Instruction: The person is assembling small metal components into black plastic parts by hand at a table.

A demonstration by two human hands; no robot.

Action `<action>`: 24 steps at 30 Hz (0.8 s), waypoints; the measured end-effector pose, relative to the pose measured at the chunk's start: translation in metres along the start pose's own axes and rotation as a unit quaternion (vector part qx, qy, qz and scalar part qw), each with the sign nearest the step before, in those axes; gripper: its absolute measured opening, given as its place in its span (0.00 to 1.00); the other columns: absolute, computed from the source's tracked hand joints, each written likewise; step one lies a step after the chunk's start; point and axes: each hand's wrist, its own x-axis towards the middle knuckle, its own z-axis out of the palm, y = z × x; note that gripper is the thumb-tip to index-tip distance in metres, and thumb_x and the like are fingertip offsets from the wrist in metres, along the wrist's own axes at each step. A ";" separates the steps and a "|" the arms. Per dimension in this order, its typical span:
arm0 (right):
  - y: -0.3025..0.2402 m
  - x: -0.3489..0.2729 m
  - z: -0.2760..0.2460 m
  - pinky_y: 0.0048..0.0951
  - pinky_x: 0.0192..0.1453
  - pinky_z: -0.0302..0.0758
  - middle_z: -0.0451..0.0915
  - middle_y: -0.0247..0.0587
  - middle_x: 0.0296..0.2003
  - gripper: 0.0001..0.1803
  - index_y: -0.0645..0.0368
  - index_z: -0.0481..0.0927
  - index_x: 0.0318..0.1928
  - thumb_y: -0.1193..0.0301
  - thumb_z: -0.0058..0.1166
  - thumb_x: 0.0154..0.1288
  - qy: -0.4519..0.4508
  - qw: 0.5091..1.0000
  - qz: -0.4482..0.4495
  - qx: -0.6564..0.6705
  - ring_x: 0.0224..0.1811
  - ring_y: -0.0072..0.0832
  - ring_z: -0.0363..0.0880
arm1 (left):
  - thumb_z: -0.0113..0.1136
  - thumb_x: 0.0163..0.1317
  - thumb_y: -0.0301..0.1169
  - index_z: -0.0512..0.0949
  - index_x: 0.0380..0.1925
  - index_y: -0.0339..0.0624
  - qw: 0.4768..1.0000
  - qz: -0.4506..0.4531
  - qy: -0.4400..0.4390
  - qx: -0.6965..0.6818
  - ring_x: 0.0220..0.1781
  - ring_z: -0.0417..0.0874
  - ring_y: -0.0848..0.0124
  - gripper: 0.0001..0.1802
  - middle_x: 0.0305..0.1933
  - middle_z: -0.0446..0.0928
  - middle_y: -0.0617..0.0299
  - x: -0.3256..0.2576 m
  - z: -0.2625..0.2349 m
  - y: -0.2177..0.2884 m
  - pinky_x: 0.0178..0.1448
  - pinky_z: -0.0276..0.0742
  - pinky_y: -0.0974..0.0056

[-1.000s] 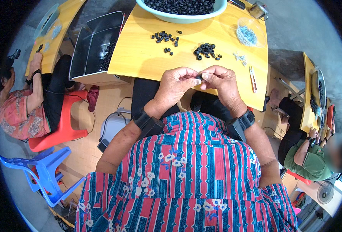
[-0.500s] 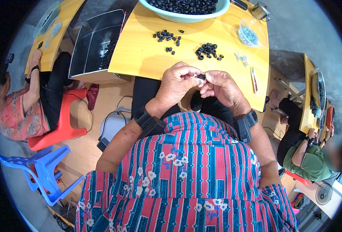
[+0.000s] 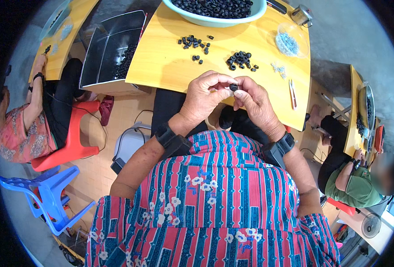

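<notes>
Striped floral shirt point(image 3: 223, 191) nearest, 2 forearms reaching forward, dark wrist device on 2 wrists. Left hand point(image 3: 200, 100) and right hand point(image 3: 257, 104) meet in front of the near table edge, fingertips close together. 1 small black piece point(image 3: 234, 87) between them: left thumb and index finger pinch it, right thumb and index finger are up against it too; remaining fingers partly hidden, can't tell their exact curl. Yellow table point(image 3: 161, 66) past the hands. Slim pointed tool point(image 3: 293, 95) lies right of the right hand, near the table's right edge. Beyond it, small scatter of clear bits point(image 3: 278, 70). Then 2 loose groups of black pieces: right cluster point(image 3: 240, 59) nearer, left cluster point(image 3: 195, 44) a little farther. Round clear tub point(image 3: 287, 43) of pale bluish bits at right. Pale aqua bowl point(image 3: 217, 22) of black pieces at far side, metal cup point(image 3: 301, 16) to its right. Open box point(image 3: 100, 62) left of table, black pieces inside. 2 co-workers farther off: patterned top point(image 3: 25, 129) at left, green top point(image 3: 357, 189) at right, seated at separate tables
</notes>
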 end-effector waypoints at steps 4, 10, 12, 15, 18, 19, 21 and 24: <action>-0.005 -0.003 0.004 0.25 0.35 0.75 0.75 0.40 0.30 0.11 0.64 0.71 0.48 0.75 0.47 0.66 0.031 0.993 -0.026 -0.106 0.27 0.23 0.76 | 0.60 0.54 0.16 0.80 0.40 0.37 0.999 0.008 0.002 -0.054 0.40 0.75 0.78 0.13 0.38 0.75 0.65 -0.002 0.001 0.002 0.47 0.73 0.73; -0.001 -0.003 0.003 0.32 0.40 0.75 0.75 0.48 0.34 0.13 0.62 0.71 0.48 0.73 0.51 0.64 0.048 0.979 -0.068 -0.188 0.34 0.36 0.78 | 0.60 0.53 0.15 0.79 0.41 0.36 0.997 0.011 0.005 -0.074 0.41 0.76 0.78 0.14 0.39 0.76 0.64 -0.003 0.001 0.004 0.48 0.73 0.73; -0.001 -0.003 0.002 0.35 0.42 0.75 0.75 0.49 0.35 0.14 0.61 0.71 0.48 0.73 0.52 0.63 0.051 0.974 -0.084 -0.205 0.36 0.40 0.78 | 0.60 0.53 0.14 0.79 0.40 0.36 0.999 0.015 0.007 -0.046 0.41 0.76 0.78 0.14 0.39 0.76 0.64 -0.002 0.001 0.006 0.48 0.74 0.73; -0.002 -0.004 0.003 0.37 0.45 0.75 0.75 0.51 0.36 0.14 0.61 0.71 0.48 0.72 0.53 0.63 0.053 0.970 -0.078 -0.223 0.40 0.44 0.78 | 0.60 0.53 0.15 0.80 0.40 0.37 0.999 0.022 0.009 -0.039 0.41 0.76 0.78 0.13 0.39 0.76 0.64 -0.002 0.001 0.004 0.47 0.74 0.73; -0.004 -0.004 0.003 0.37 0.44 0.75 0.76 0.51 0.36 0.15 0.61 0.71 0.48 0.71 0.53 0.62 0.054 0.968 -0.092 -0.229 0.39 0.44 0.78 | 0.61 0.53 0.15 0.80 0.39 0.37 0.999 0.020 0.012 -0.037 0.40 0.76 0.78 0.13 0.39 0.77 0.64 -0.002 0.001 0.006 0.47 0.74 0.73; -0.005 -0.004 0.002 0.37 0.44 0.75 0.76 0.51 0.36 0.15 0.61 0.71 0.48 0.71 0.54 0.62 0.054 0.966 -0.095 -0.234 0.39 0.44 0.78 | 0.61 0.53 0.15 0.80 0.39 0.37 0.999 0.020 0.012 -0.037 0.40 0.76 0.78 0.13 0.39 0.77 0.64 -0.002 0.001 0.007 0.47 0.74 0.73; -0.005 -0.004 0.002 0.37 0.44 0.75 0.76 0.51 0.36 0.15 0.61 0.71 0.48 0.70 0.54 0.62 0.054 0.964 -0.098 -0.240 0.39 0.44 0.78 | 0.60 0.53 0.15 0.80 0.38 0.37 0.999 0.024 0.007 -0.032 0.41 0.76 0.77 0.12 0.39 0.77 0.63 -0.002 0.000 0.008 0.47 0.74 0.72; -0.004 -0.003 0.002 0.36 0.44 0.75 0.76 0.50 0.35 0.15 0.61 0.72 0.47 0.69 0.55 0.62 0.056 0.964 -0.101 -0.238 0.39 0.44 0.79 | 0.61 0.53 0.14 0.80 0.37 0.36 0.999 0.030 0.008 -0.029 0.41 0.77 0.76 0.12 0.39 0.77 0.62 -0.001 -0.001 0.008 0.47 0.74 0.72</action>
